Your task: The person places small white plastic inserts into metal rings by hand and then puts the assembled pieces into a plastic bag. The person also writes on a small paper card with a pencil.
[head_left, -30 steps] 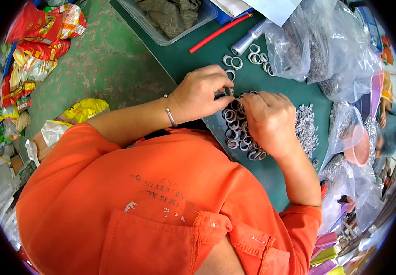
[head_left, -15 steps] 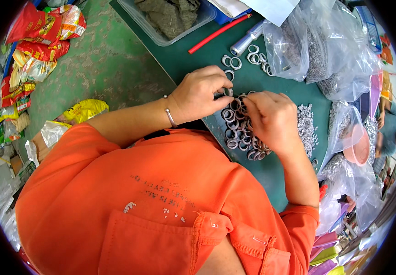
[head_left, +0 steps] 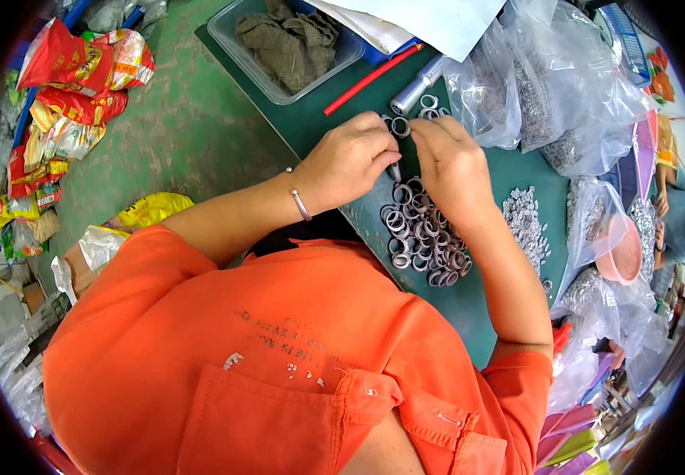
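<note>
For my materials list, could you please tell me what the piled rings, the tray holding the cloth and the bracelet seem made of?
The piled rings look like dull grey metal, from their muted sheen, though plastic is possible. The tray is likely smooth, clear plastic: green shows through. The bracelet seems polished metal: it glints.

Floor [head_left: 200,138]: green, mottled, with brownish-grey worn patches; broad stretch at upper left. Furniture: 1 table [head_left: 469,309], dark green top, left edge running diagonally against the floor. Far left: blue bars [head_left: 76,13] of a rack-like frame, partly covered. Far right: pale surface [head_left: 684,103], blurred, cannot tell whether wall. Light: bright, fairly even, soft shadows, greens of floor and table distinct
</note>
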Action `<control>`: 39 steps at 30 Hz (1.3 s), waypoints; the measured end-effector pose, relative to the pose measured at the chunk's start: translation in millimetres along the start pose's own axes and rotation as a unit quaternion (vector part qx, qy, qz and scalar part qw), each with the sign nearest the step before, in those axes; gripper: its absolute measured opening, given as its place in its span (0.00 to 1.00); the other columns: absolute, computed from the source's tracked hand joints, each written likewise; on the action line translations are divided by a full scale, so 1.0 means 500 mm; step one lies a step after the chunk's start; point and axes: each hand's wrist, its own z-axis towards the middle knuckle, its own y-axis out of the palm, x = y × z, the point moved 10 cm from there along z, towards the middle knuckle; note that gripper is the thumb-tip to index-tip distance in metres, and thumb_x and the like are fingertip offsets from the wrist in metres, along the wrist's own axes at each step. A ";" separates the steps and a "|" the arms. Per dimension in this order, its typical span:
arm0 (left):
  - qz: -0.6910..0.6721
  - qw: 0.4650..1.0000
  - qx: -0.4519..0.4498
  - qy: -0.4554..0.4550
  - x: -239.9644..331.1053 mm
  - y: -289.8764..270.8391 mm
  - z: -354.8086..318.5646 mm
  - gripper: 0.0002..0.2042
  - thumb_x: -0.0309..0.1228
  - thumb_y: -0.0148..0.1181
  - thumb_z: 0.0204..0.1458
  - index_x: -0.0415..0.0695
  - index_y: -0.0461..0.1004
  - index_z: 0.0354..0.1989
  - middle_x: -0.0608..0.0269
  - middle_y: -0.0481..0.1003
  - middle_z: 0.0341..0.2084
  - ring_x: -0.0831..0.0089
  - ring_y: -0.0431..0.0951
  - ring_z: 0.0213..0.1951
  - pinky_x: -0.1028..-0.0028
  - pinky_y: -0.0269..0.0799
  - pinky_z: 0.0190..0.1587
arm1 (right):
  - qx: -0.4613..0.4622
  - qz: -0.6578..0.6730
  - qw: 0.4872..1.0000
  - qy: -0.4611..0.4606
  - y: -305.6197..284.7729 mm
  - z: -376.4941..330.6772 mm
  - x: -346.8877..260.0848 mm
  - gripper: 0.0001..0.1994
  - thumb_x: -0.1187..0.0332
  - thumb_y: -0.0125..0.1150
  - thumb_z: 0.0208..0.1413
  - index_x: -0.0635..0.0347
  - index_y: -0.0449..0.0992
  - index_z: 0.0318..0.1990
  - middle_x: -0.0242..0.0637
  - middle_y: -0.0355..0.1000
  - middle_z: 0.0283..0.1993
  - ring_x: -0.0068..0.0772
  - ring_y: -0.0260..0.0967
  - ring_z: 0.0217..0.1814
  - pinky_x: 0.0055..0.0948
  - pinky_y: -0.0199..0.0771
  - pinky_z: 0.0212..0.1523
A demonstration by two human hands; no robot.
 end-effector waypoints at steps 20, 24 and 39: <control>0.086 0.996 -0.003 -0.023 0.002 0.000 -0.003 0.11 0.21 0.65 0.46 0.38 0.73 0.38 0.53 0.71 0.34 0.53 0.74 0.36 0.63 0.72 0.38 | -0.081 -0.118 0.985 -0.099 0.038 0.009 -0.015 0.12 0.72 0.56 0.45 0.59 0.78 0.39 0.31 0.69 0.36 0.36 0.68 0.43 0.36 0.70 0.41; 0.050 0.999 0.014 -0.003 0.004 -0.010 -0.009 0.13 0.21 0.66 0.47 0.38 0.72 0.40 0.55 0.73 0.32 0.58 0.76 0.32 0.67 0.73 0.35 | -0.057 -0.102 0.982 -0.148 0.032 0.009 -0.037 0.11 0.72 0.56 0.45 0.58 0.78 0.38 0.32 0.68 0.36 0.36 0.68 0.43 0.36 0.70 0.42; -0.090 0.993 0.074 -0.031 0.013 -0.035 -0.012 0.16 0.18 0.67 0.47 0.38 0.72 0.44 0.60 0.76 0.30 0.74 0.77 0.30 0.77 0.74 0.35 | -0.068 -0.068 0.994 -0.047 0.026 -0.011 0.020 0.13 0.78 0.55 0.45 0.65 0.76 0.41 0.41 0.69 0.40 0.44 0.70 0.43 0.37 0.74 0.43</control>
